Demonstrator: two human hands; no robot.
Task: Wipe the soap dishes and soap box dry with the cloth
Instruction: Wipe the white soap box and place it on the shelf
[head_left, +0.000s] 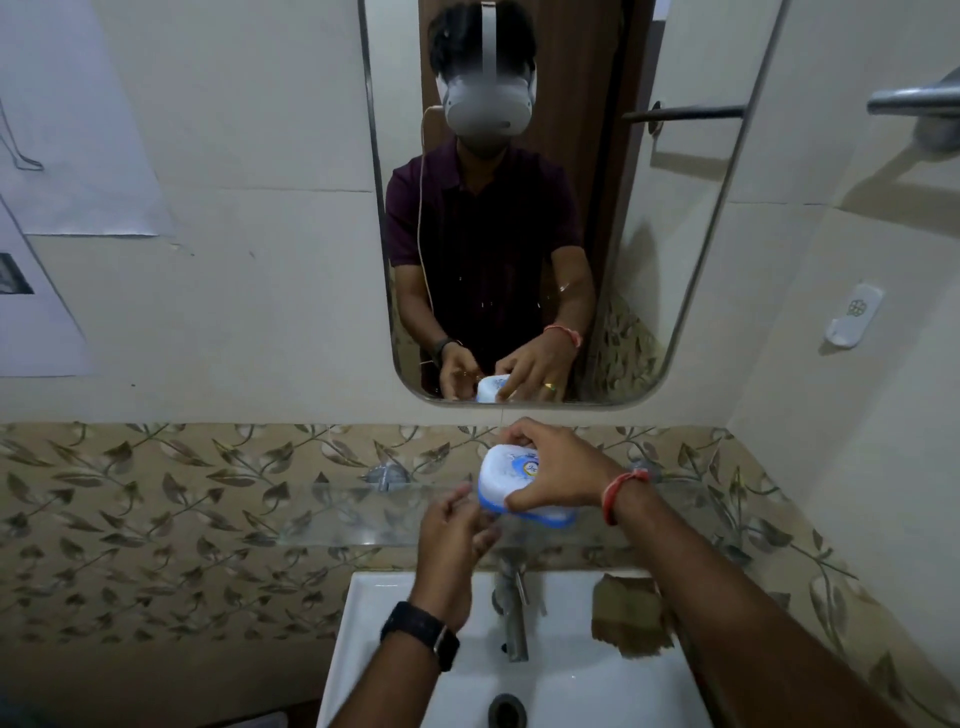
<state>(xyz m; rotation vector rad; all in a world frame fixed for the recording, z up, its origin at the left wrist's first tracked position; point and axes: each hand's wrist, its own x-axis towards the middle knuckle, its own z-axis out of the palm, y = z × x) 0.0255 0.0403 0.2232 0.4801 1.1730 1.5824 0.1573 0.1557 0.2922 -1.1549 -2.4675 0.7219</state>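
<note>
I see a clear glass shelf (322, 512) fixed to the leaf-patterned wall, above the white sink (395, 623). A white and blue soap box (506, 480) seems to rest on it, right of centre, though I can't confirm contact.

Cream wall tiles (260, 130) are catching dim light, a leaf-patterned tile band (156, 499) is running beneath the mirror (649, 234), and a glass shelf (337, 514) is sitting above the white sink (374, 623) with its steel tap (511, 618).
</note>
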